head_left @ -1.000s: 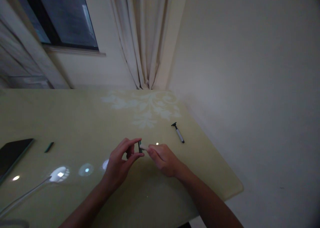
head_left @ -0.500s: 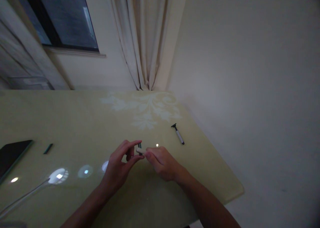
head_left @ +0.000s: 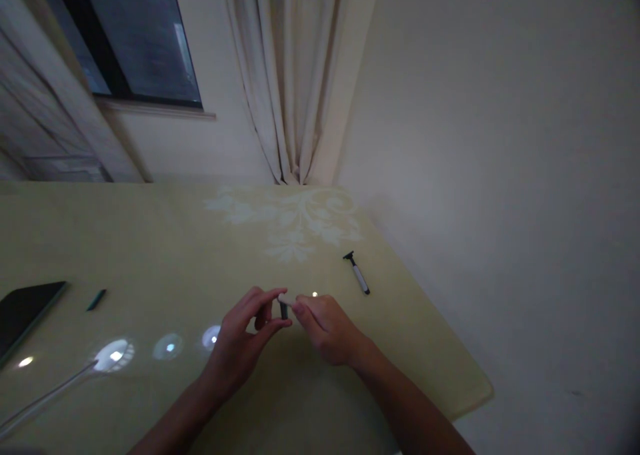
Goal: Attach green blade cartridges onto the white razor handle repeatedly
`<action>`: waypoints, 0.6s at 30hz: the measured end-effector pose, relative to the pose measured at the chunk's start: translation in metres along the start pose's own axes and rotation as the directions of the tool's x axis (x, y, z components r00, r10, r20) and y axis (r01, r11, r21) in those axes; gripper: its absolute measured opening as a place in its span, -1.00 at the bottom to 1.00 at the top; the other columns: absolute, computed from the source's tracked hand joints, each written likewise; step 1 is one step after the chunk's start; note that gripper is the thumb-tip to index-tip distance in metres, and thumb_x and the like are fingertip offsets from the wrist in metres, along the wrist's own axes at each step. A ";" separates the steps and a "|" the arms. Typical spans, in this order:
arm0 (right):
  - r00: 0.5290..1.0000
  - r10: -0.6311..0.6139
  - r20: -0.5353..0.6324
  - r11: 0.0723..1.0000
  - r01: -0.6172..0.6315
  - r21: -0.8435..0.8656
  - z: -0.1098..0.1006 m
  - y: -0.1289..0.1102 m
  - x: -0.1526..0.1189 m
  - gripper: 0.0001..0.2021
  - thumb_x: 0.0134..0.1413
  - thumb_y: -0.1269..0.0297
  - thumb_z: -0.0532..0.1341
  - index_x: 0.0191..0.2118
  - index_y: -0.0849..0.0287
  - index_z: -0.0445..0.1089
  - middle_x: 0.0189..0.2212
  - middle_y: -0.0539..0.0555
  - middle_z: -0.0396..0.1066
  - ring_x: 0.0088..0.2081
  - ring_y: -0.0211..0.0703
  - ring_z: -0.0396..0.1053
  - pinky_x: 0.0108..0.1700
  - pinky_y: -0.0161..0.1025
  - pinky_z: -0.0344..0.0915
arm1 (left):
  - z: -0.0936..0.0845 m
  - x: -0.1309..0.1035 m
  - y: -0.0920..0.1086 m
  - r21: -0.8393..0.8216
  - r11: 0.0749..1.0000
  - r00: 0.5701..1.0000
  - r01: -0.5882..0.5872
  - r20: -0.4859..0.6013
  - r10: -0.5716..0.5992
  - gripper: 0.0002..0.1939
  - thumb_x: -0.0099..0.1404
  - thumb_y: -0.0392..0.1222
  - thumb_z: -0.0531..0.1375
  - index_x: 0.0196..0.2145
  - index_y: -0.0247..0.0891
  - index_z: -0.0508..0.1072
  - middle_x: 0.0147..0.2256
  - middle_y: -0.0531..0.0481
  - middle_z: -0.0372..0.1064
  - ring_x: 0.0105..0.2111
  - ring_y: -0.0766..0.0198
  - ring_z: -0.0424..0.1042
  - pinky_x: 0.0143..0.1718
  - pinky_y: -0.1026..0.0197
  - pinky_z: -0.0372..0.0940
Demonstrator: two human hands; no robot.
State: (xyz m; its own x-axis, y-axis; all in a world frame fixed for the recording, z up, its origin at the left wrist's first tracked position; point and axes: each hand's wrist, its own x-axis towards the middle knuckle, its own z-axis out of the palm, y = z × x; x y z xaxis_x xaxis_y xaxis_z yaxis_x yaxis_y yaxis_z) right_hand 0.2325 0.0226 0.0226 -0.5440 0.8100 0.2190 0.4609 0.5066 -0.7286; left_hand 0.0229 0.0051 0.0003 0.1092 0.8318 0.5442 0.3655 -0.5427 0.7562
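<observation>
My left hand [head_left: 240, 328] pinches a small dark razor cartridge [head_left: 284, 311] upright between thumb and forefinger. My right hand [head_left: 327, 328] is closed round a small pale brush [head_left: 285, 299], whose handle is mostly hidden in the fist. The brush's head lies across the upper part of the cartridge and seems to touch it; its bristles cannot be made out. Beyond my right hand, a razor [head_left: 357, 272] with a grey and black handle rests on the table, its black head pointing away from me.
The pale yellow-green table [head_left: 150, 242] has a rounded corner at the right, beside the wall [head_left: 500, 175]. At left lie a black flat object [head_left: 30, 312], a small dark green-edged strip [head_left: 97, 300] and a white cable [head_left: 45, 399]. Curtains [head_left: 285, 75] hang behind.
The brush head has shifted up along the cartridge, so more of the cartridge's lower part shows. Both hands keep their grips; the view has shifted slightly.
</observation>
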 end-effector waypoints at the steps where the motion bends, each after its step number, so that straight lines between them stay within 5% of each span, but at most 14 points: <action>1: 1.000 -0.008 0.010 1.000 0.008 -0.001 0.000 0.000 0.000 -0.54 0.58 0.05 -0.08 -0.40 0.13 0.19 -0.52 -0.07 0.18 -0.46 -0.25 0.15 -0.33 -0.24 -0.01 | 0.000 0.000 0.000 -0.001 1.000 1.000 0.001 0.001 -0.001 -0.65 0.38 -0.20 0.37 0.11 -0.04 0.58 -0.43 0.16 0.29 -0.48 0.32 0.32 -0.40 0.32 0.32; 18: 1.000 -0.021 0.008 1.000 0.021 0.001 0.003 0.000 0.000 -0.51 0.58 0.01 -0.11 -0.42 0.13 0.17 -0.51 -0.06 0.18 -0.45 -0.25 0.14 -0.33 -0.24 -0.01 | 0.000 0.001 -0.001 -0.003 1.000 1.000 -0.018 0.000 0.018 -0.65 0.38 -0.21 0.37 0.10 -0.03 0.59 -0.43 0.16 0.30 -0.48 0.33 0.33 -0.40 0.34 0.32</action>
State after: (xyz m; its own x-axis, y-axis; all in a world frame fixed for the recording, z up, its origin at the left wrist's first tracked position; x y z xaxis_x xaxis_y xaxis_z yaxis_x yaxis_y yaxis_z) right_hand 0.2307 0.0215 0.0205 -0.5593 0.7968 0.2286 0.4486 0.5228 -0.7248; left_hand 0.0227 0.0065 -0.0005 0.1158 0.8222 0.5573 0.3603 -0.5577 0.7478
